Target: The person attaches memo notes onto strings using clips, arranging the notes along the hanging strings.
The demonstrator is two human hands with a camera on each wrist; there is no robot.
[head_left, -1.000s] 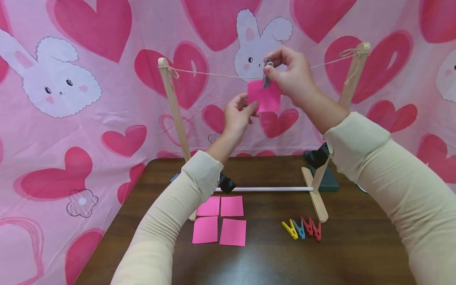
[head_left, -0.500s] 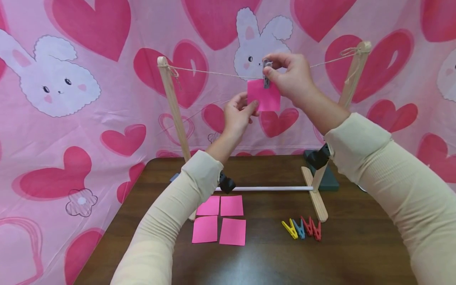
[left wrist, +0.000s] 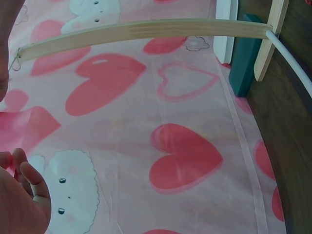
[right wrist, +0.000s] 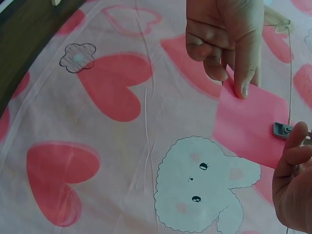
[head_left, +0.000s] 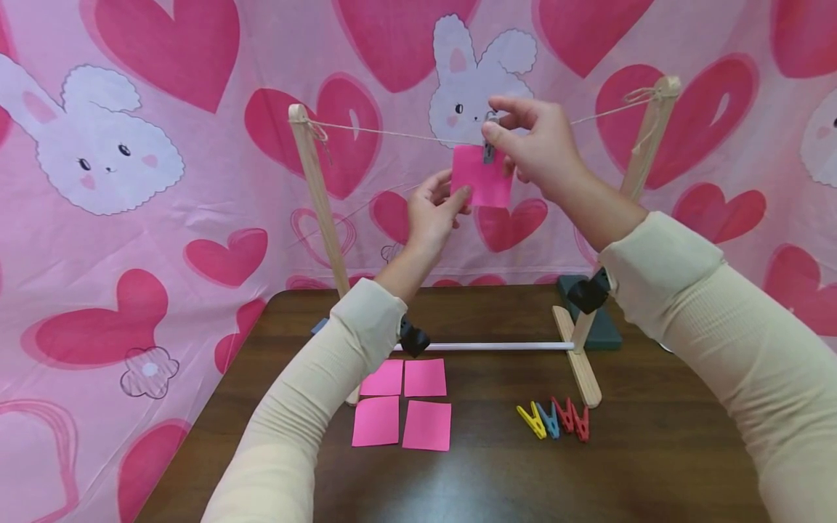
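A pink sticky note hangs at the string, with a grey clothespin on its top edge. My left hand pinches the note's lower left part between thumb and fingers. At the clothespin's upper end is my right hand, its thumb against the pin and its index finger raised above it. From the right wrist view, the clothespin sits at the note's edge beside the string, its handles partly hidden by right fingers. Only part of the note shows in the left wrist view.
Wooden posts carry the string, and a white rod joins them low down. Several pink sticky notes lie on the brown table. To their right are yellow, blue and red clothespins. A dark green block stands behind.
The right index finger has lifted slightly, and its lower fingers now show at the note's right edge. The note and left hand have shifted slightly left.
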